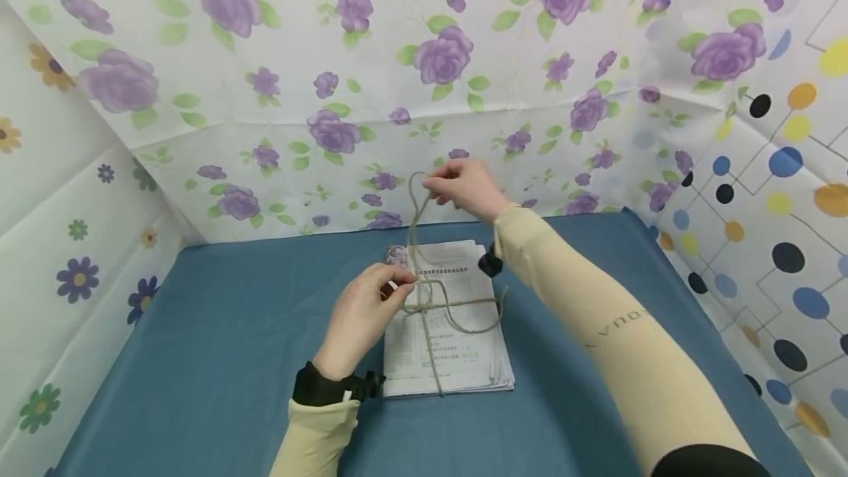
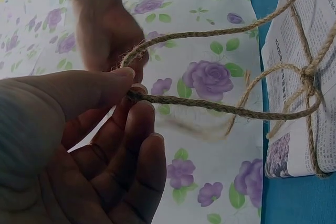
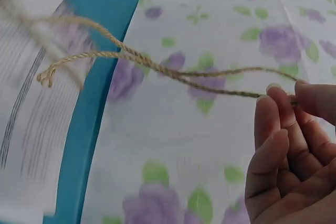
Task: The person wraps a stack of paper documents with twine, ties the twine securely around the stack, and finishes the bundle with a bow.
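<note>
A stack of printed papers (image 1: 457, 359) lies on the blue cloth, with twine (image 1: 432, 352) running across it both ways and meeting in a knot near its middle. My left hand (image 1: 361, 311) pinches a loop of the twine (image 2: 184, 102) between thumb and fingertips, just above the stack's left side. Farther back and higher, my right hand (image 1: 467, 186) pinches another bit of twine (image 3: 220, 92) between thumb and fingers, drawn up in a loop off the papers. A loose length of twine curves over the stack's right side, its frayed end near the edge.
Blue cloth (image 1: 252, 359) covers the table. Behind it hangs a white sheet with purple flowers (image 1: 334, 131). Patterned sheets also stand at the left (image 1: 79, 241) and right (image 1: 788, 256). Dark wrist bands with small devices sit on both wrists.
</note>
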Demonstrator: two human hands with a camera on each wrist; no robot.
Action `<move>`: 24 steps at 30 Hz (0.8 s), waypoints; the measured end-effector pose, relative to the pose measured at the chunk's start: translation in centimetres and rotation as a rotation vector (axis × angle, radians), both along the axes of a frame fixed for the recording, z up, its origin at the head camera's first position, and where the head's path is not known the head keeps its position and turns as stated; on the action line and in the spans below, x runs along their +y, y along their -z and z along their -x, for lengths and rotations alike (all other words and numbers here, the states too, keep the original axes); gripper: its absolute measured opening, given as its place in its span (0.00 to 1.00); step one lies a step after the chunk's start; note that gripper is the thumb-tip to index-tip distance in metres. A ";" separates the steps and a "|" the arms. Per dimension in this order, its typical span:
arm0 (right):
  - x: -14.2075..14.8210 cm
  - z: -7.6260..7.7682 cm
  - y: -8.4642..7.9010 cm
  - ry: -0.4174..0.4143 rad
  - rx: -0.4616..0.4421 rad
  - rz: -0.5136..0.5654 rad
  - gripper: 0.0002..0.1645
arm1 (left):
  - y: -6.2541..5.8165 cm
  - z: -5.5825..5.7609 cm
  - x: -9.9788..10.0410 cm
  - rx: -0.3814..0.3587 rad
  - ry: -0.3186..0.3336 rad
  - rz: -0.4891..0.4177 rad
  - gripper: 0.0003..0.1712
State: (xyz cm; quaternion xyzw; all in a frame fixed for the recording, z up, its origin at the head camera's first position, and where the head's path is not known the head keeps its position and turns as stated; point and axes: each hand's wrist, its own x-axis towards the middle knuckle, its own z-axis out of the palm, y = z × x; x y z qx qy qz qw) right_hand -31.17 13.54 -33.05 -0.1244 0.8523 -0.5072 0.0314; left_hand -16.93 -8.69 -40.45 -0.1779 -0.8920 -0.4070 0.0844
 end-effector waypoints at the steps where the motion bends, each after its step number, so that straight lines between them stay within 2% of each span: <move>1: -0.7 0.1 0.0 -0.024 0.002 0.005 0.16 | 0.0 0.0 0.0 -0.002 0.000 -0.002 0.07; 5: -2.4 0.1 0.1 -0.142 -0.012 0.001 0.19 | -0.1 0.2 0.2 -0.002 0.001 -0.009 0.07; 7: -2.5 -0.1 0.4 -0.170 -0.018 -0.011 0.19 | -0.2 0.2 0.3 -0.002 0.003 -0.011 0.07; 13: 0.4 -1.1 2.4 -0.137 0.016 -0.032 0.14 | -0.1 0.4 0.4 0.005 0.003 -0.014 0.07; 15: 1.7 -2.0 3.1 -0.123 0.022 -0.041 0.12 | 0.0 0.4 0.4 0.007 0.003 -0.015 0.07; 19: 3.3 -4.7 4.3 -0.108 0.068 -0.123 0.10 | 0.1 0.2 0.3 -0.018 -0.007 -0.033 0.06; 24: 3.6 -8.1 5.6 -0.151 0.225 -0.251 0.09 | 0.3 0.2 0.4 -0.047 -0.028 -0.049 0.04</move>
